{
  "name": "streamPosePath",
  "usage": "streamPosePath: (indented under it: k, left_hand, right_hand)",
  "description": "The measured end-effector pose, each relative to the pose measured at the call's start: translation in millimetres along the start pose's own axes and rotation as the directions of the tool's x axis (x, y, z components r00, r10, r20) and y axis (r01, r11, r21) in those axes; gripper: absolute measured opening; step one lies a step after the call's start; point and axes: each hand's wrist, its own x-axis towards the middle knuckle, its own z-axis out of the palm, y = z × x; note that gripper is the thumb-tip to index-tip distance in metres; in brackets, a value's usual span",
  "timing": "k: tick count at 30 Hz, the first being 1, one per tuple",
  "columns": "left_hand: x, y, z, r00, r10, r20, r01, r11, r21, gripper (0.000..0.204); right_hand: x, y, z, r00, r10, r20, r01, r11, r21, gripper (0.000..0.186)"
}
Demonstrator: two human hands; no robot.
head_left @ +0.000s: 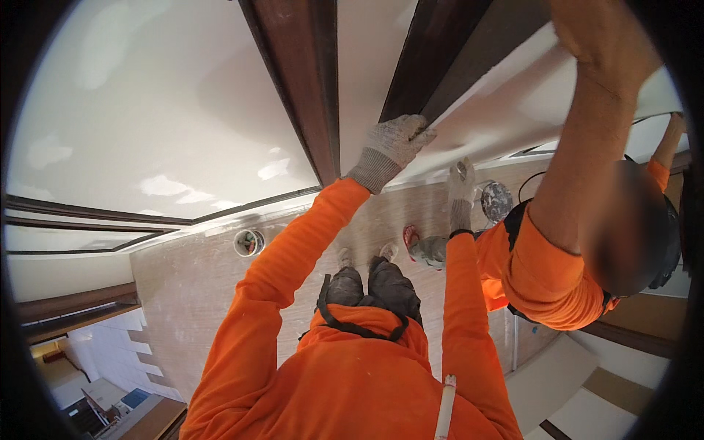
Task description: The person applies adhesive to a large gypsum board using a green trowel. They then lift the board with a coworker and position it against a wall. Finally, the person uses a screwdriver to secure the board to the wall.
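My left hand [392,150], in a pale knit glove with an orange sleeve, grips the lower end of a long dark brown board [422,70] on the white patched wall. A second dark board [286,88] runs down the wall to its left. My right hand [460,183], also gloved, is held lower and to the right, apart from the boards, its fingers curled; what they hold, if anything, I cannot make out.
A co-worker [557,271] in orange stands close on my right, bare arms raised to the wall. A white bucket [249,243] of small items and a speckled round container [496,202] sit on the dusty floor [183,308]. A tiled area [110,345] lies lower left.
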Motion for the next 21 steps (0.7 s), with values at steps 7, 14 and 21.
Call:
streamPosePath:
  k: [7, 14, 21]
  left_hand:
    - [3.6, 27.2, -2.1, 0.969, 0.183, -0.166, -0.181, 0.983, 0.029, 0.049]
    - [15.6, 42.8, -19.9, 0.917, 0.293, -0.272, -0.267, 0.955, 0.126, 0.043]
    - [13.4, 45.4, -22.1, 0.904, 0.365, -0.222, -0.344, 0.93, 0.126, 0.031]
  right_hand:
    - [6.3, 33.9, -1.1, 0.994, 0.102, 0.044, -0.105, 0.992, 0.075, 0.057]
    - [13.3, 49.7, 10.0, 0.992, 0.088, 0.095, -0.108, 0.969, 0.222, 0.061]
    - [30.5, 28.0, 24.8, 0.994, 0.014, 0.106, -0.044, 0.96, 0.278, 0.072]
